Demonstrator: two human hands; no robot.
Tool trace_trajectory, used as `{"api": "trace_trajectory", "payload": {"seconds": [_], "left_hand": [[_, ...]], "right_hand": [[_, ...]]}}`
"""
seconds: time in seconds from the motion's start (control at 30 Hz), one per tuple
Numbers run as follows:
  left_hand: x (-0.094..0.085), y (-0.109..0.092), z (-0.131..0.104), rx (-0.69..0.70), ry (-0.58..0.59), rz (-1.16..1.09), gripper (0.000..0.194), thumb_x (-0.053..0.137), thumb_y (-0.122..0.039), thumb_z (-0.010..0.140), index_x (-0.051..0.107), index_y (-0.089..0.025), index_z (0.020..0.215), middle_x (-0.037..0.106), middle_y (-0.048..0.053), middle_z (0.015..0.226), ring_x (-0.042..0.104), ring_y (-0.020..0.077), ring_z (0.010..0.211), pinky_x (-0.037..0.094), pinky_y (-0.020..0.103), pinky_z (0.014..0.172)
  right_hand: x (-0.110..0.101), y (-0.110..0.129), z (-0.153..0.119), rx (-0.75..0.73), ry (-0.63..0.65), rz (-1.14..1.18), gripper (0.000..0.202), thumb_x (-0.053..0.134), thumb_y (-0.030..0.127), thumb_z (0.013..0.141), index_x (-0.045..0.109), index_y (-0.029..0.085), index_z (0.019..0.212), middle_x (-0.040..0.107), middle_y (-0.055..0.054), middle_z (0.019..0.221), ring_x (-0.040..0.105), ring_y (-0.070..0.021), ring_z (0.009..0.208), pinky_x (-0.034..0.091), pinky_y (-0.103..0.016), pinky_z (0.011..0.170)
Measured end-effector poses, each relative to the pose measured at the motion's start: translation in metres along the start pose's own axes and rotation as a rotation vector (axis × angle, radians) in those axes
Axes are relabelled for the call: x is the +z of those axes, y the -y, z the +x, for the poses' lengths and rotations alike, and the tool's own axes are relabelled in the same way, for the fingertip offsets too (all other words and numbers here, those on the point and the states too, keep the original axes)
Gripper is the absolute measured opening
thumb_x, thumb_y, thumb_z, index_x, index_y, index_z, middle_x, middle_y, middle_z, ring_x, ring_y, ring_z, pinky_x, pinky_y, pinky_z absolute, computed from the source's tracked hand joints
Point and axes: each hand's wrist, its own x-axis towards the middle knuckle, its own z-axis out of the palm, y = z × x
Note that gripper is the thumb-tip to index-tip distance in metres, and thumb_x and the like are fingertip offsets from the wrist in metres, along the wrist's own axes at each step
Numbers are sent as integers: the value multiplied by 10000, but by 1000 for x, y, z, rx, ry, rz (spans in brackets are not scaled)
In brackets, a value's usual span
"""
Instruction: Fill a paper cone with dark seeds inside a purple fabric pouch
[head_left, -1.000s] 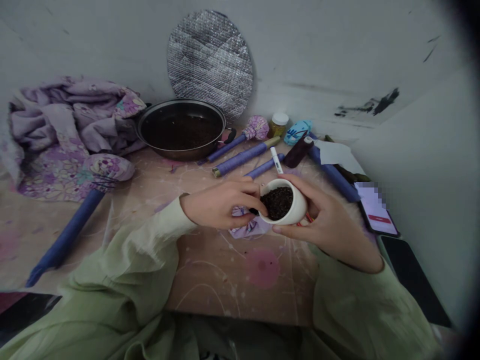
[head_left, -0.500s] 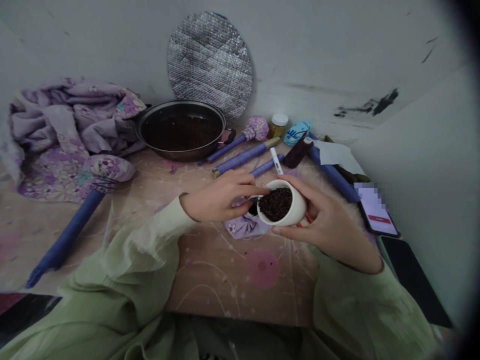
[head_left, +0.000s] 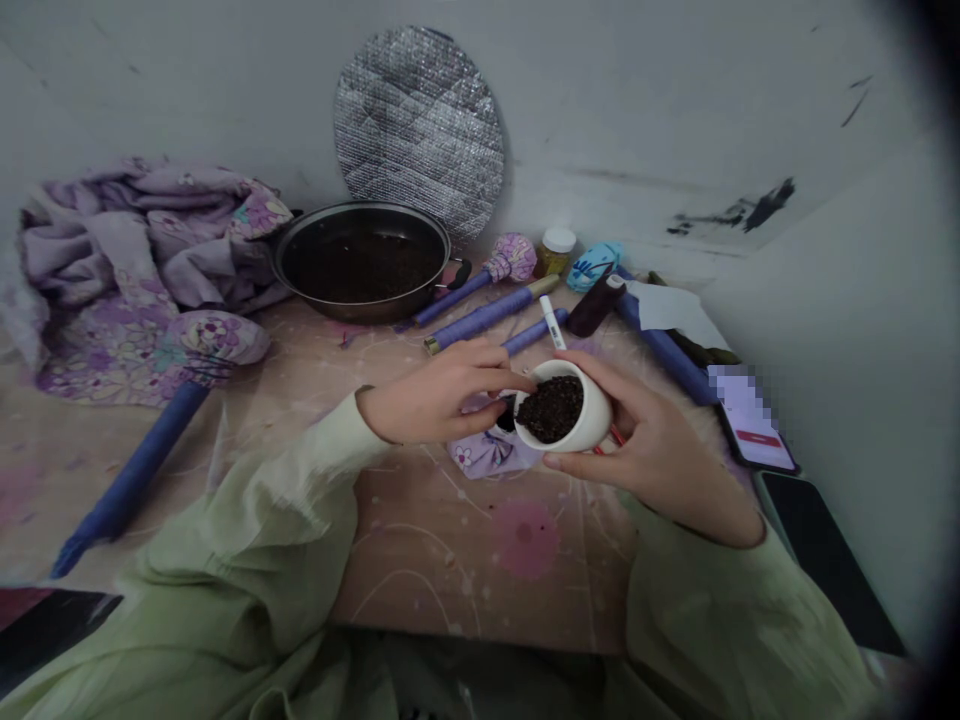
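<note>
A white cup (head_left: 596,412) full of dark loose grains (head_left: 553,408) is tilted leftward in my right hand (head_left: 656,455), whose thumb and fingers wrap round it. My left hand (head_left: 442,393) reaches to the cup's left rim, its index finger touching the grains at the edge. Its other fingers are curled at a small purple floral cloth pouch (head_left: 491,455), which has a dark opening just below the cup's rim. Whether those fingers pinch the pouch's edge is partly hidden, but they close on the cloth there.
Behind stand a black pan (head_left: 367,300) with dark contents and a round silver mat (head_left: 420,125). Purple cloth (head_left: 97,290) and a blue-wrapped stick (head_left: 139,470) lie left. Blue rods, a marker (head_left: 551,322), a jar (head_left: 556,250) and a phone (head_left: 757,420) lie right.
Both hands, the cup and the pouch stay almost in place. The grains at the cup's left rim look slightly shifted.
</note>
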Motion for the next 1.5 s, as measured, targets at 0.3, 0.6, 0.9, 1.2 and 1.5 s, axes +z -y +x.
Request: {"api": "trace_trajectory", "payload": {"seconds": [0.3, 0.6, 0.9, 1.2, 1.5], "left_hand": [[3, 1, -1, 31, 12, 37, 261, 455, -179, 891, 629, -142, 1082, 608, 89, 897, 529, 170, 826, 413, 287, 757], [4, 2, 1, 1, -10, 19, 332, 438, -189, 902, 560, -154, 1209, 613, 91, 900, 533, 178, 841, 419, 300, 768], [0, 1, -1, 22, 17, 17, 257, 433, -172, 903, 637, -145, 1057, 603, 82, 882, 520, 158, 813, 417, 282, 767], [7, 2, 1, 17, 6, 35, 345, 433, -177, 906, 558, -125, 1223, 605, 105, 915, 511, 186, 844, 413, 311, 782], [1, 2, 1, 18, -13, 11, 279, 406, -172, 913, 612, -145, 1099, 593, 82, 876, 514, 168, 822, 414, 295, 777]], "right_hand": [[0, 2, 2, 0, -3, -13, 765, 787, 365, 637, 456, 293, 1323, 518, -72, 1364, 533, -299, 1211, 440, -470, 1027], [0, 1, 1, -9, -1, -4, 774, 786, 370, 641, 446, 291, 1331, 504, -71, 1383, 517, -301, 1234, 417, -473, 1053], [0, 1, 1, -18, -6, -28, 766, 786, 369, 641, 450, 286, 1325, 510, -70, 1375, 525, -295, 1224, 431, -461, 1038], [-1, 2, 1, -10, 6, -33, 780, 788, 359, 638, 439, 283, 1332, 510, -67, 1373, 520, -293, 1231, 422, -458, 1049], [-1, 0, 1, -13, 1, -35, 775, 781, 372, 644, 439, 286, 1335, 508, -70, 1378, 520, -299, 1232, 427, -464, 1044]]}}
